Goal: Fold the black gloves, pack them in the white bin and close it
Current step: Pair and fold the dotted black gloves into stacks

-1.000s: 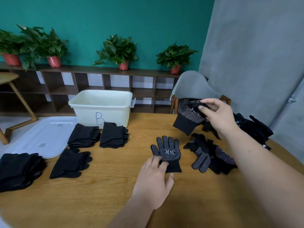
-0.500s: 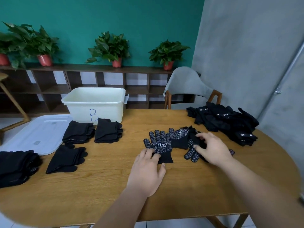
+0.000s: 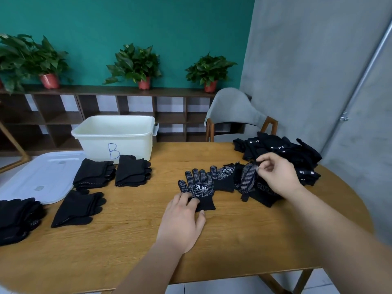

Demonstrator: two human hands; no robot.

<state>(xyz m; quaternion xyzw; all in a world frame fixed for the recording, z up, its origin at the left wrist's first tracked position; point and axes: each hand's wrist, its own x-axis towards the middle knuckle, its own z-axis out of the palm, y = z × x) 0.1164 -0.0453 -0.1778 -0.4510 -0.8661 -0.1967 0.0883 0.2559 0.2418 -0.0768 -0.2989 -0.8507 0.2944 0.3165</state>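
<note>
A black dotted glove lies flat, palm side up, at the table's middle. My left hand rests on its cuff with fingers straight. Just right of it lie a few loose gloves. My right hand pinches the edge of one dotted glove and lifts it off that heap. The white bin, marked B, stands open at the back left. Its lid lies flat to the left. Folded glove stacks sit in front of the bin.
Another folded pair and a stack lie at the left edge. A pile of unfolded gloves fills the table's far right. A grey chair stands behind the table, a shelf with potted plants beyond.
My right hand brought a glove down from the far pile to the table and now pinches a dotted glove in the small heap. My left hand stayed on the flat glove's cuff.
</note>
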